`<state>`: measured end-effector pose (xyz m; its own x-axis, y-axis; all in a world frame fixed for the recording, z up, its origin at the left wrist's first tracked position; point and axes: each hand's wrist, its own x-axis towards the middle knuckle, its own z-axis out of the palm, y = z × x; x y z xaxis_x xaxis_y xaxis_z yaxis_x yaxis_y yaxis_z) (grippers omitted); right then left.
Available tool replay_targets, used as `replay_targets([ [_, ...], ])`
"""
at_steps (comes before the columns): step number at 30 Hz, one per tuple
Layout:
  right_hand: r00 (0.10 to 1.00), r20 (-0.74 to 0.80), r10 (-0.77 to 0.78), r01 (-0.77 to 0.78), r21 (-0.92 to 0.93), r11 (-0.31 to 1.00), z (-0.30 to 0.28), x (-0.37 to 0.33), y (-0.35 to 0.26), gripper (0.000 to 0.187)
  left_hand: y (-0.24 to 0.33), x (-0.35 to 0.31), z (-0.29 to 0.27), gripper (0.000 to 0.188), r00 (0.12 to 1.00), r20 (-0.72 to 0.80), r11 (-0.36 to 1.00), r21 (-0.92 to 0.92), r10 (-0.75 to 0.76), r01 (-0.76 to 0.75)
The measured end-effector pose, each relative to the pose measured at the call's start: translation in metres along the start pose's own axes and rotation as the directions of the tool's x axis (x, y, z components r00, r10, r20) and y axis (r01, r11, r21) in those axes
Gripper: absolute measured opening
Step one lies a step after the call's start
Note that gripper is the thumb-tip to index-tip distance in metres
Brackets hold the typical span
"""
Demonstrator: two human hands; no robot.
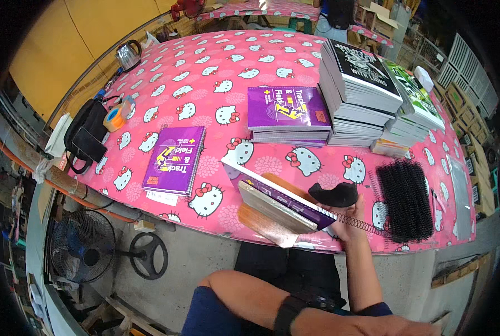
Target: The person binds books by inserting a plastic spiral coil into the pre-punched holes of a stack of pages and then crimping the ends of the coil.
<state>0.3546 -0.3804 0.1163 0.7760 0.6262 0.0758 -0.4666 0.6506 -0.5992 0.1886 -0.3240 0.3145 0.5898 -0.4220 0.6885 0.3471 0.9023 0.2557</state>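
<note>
Black bag (86, 134), silver kettle (128, 55), purple notebook (286, 203) in right fingers (360, 210)

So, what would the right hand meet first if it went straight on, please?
Past the black item at its fingers, probably where the purple notebook stack meets the taller black-topped pile, though depth is unclear.

The right hand (349, 225) holds a black coil (362, 225) at a purple book's (286, 203) edge, over the pink table (216, 150).
</note>
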Motion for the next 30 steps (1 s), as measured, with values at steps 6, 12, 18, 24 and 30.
replay_targets([
  [6,0.995,-0.103,0.013,-0.021,-0.070,0.997,0.021,-0.004,-0.010,0.074,0.033,-0.040,-0.036,0.032,0.793,0.339,0.861,0.242,-0.507,0.447],
  [12,0.964,0.264,0.042,0.129,-0.597,0.792,0.067,0.011,-0.078,0.085,0.139,-0.065,-0.067,0.026,0.847,-0.074,-0.761,0.403,0.526,0.508],
  [18,0.992,0.009,0.122,-0.054,-0.863,0.502,0.079,0.014,-0.070,0.055,0.156,-0.088,-0.097,0.028,0.867,-0.185,-0.732,0.473,0.462,0.491],
  [24,0.979,-0.126,0.159,-0.188,-0.859,0.476,0.069,0.014,-0.074,0.065,0.150,-0.081,-0.091,0.028,0.857,-0.185,-0.709,0.493,0.481,0.504],
  [30,0.977,0.188,0.100,0.064,-0.707,0.704,0.092,0.011,-0.086,0.078,0.150,-0.083,-0.090,0.032,0.838,-0.180,-0.710,0.458,0.515,0.535],
])
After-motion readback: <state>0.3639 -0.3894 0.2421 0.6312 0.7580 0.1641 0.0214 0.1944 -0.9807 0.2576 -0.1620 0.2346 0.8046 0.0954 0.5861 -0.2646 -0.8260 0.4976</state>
